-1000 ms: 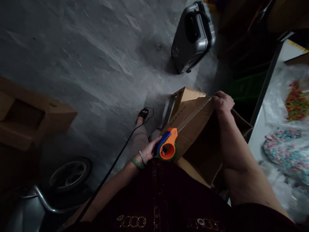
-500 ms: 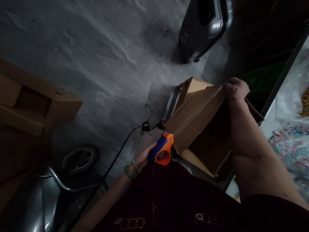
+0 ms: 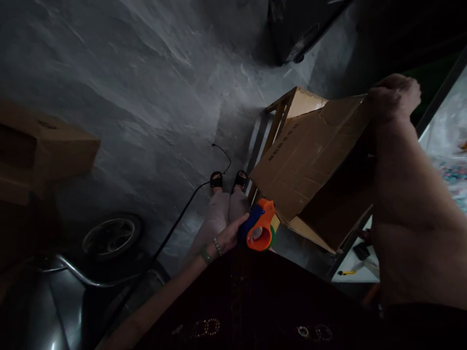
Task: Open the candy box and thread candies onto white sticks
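An orange and blue tape dispenser (image 3: pixel 263 228) is held in my left hand (image 3: pixel 233 234), close to my body at the centre. My right hand (image 3: pixel 396 95) is closed on the upper edge of a brown cardboard box (image 3: pixel 310 155) at the right. The box is tilted over a wooden stool (image 3: pixel 279 114), with its dark open side toward my right forearm. One lower flap (image 3: pixel 310 233) sticks out near the dispenser. The fingertips of my right hand are partly hidden.
A black case (image 3: pixel 299 29) stands on the grey floor at the top. Other cardboard boxes (image 3: pixel 65 146) are at the left, above a motorbike wheel (image 3: pixel 111 237). A cable (image 3: pixel 175 236) crosses the floor. A table (image 3: pixel 353 270) at the right bears a yellow cutter (image 3: pixel 346 273).
My right hand has moved up and to the right, pulling the box edge with it. My left hand and the dispenser have shifted slightly right. Both sandalled feet now show.
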### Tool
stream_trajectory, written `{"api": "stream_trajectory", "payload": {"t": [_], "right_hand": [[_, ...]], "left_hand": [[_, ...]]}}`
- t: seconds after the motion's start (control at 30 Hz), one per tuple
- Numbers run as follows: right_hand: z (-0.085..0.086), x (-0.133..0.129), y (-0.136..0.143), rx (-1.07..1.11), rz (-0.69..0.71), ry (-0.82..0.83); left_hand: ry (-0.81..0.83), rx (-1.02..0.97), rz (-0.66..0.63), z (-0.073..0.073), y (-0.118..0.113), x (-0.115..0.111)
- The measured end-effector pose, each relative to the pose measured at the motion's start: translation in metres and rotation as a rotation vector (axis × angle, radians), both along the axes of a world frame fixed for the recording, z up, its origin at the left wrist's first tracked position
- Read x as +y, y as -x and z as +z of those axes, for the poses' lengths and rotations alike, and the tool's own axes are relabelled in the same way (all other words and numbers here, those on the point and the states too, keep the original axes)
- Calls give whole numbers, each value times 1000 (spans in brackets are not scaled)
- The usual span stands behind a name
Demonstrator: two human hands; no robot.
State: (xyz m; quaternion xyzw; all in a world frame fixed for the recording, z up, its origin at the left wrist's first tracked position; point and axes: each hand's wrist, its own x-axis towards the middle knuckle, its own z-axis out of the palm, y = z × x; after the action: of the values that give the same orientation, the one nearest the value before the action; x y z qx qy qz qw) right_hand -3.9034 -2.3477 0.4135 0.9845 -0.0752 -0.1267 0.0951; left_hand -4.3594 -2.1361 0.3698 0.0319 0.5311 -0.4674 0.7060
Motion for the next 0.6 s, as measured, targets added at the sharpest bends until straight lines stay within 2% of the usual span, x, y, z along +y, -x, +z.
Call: {"api": "stream_trajectory", "payload": {"t": [0.13,0.23,0.3,0.37,0.4,0.47,0.5,0.53,0.6], "right_hand": [[1,-15,5,-38,101,-31],[11,-38,43,-228,212,-168],[22,-55,95,-315,212,-305],[38,-69,164,-252,154,-432],[46,-76,203,-134,132,-512],[62,-88,279,286,82,-655],[67,-93,314,511,103,-685],[70,-97,344,642,147,-688],[69,-99,390,723,258,-642]], "left_hand": [[-30,1,3,-13,8,-14],[-81,16,-14,-19,18,-19],[-71,10,-63,-20,22,-22],[-49,18,-86,-18,22,-23],[-40,32,-85,-17,22,-23],[-35,63,-83,-16,20,-24],[-32,68,-87,-16,20,-25],[-28,63,-93,-16,20,-25],[-32,44,-105,-16,22,-26]]}}
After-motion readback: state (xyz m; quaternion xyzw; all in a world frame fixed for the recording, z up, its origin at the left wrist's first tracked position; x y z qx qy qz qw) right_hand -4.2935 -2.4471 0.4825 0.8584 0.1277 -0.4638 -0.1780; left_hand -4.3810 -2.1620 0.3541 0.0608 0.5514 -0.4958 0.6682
